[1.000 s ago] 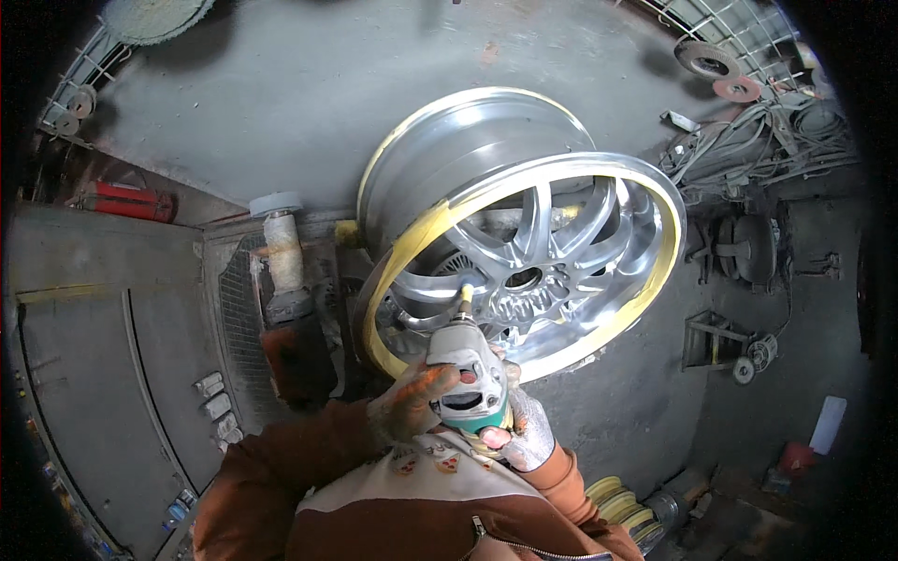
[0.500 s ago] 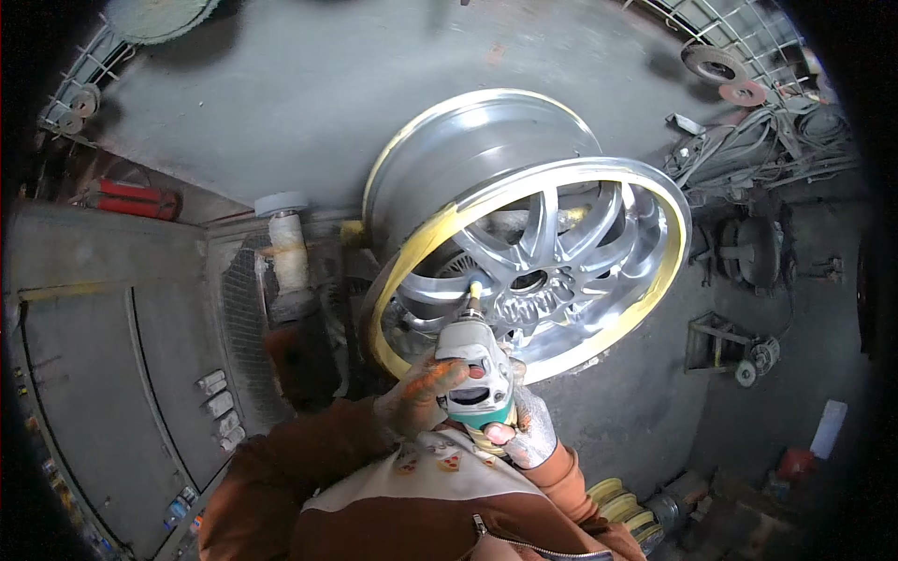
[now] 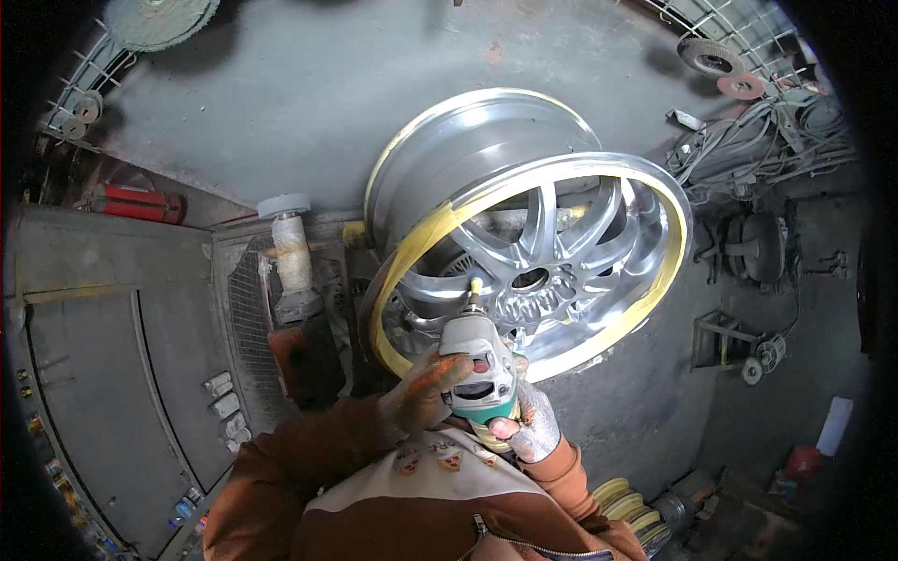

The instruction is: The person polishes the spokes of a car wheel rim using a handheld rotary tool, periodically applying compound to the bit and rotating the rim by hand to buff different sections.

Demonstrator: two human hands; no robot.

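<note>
Two hands on one handheld power tool, grey-bodied with a green band and red button [image 3: 479, 360], in front of the chest. Left hand, orange-stained across the thumb side [image 3: 426, 385]: closed around the tool's left flank, thumb side near the button; remaining fingers mostly hidden. Right hand, coated in pale grey [image 3: 535, 425]: wrapped about the lower right side, thumb against the green part; fingertips underneath cannot be seen.

Tool points away from the body. Its small yellow tip [image 3: 475, 286] is at a spoke left of the hub of a shiny silver multi-spoke metal wheel [image 3: 538, 229]; whether tip and metal touch, cannot tell. Wheel is tilted, face toward the person, front rim edged with yellow tape [image 3: 412, 245].

Surroundings: white-wrapped upright cylinder [image 3: 293, 252] left of the wheel; tangled grey cables [image 3: 748, 150] to its right; yellow-rimmed round pieces [image 3: 625, 505], lower right.
</note>
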